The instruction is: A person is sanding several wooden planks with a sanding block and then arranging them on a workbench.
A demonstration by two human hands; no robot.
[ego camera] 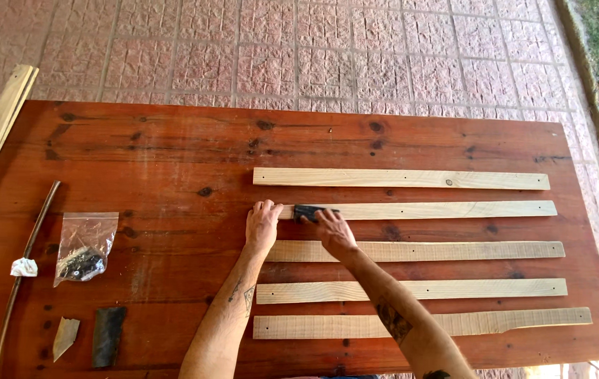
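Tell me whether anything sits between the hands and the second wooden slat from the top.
Nothing visible does. The left hand presses directly on the slat's left end. The right hand holds a dark sanding piece flat on the slat just beside it. The neighbouring slats lie apart, parallel.

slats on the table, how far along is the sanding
Early, it seems. The right hand presses a dark sanding piece on the near end of the second slat; the left hand steadies that end. The pictures cannot show whether the top slat is finished. Three slats nearer the person lie untouched.
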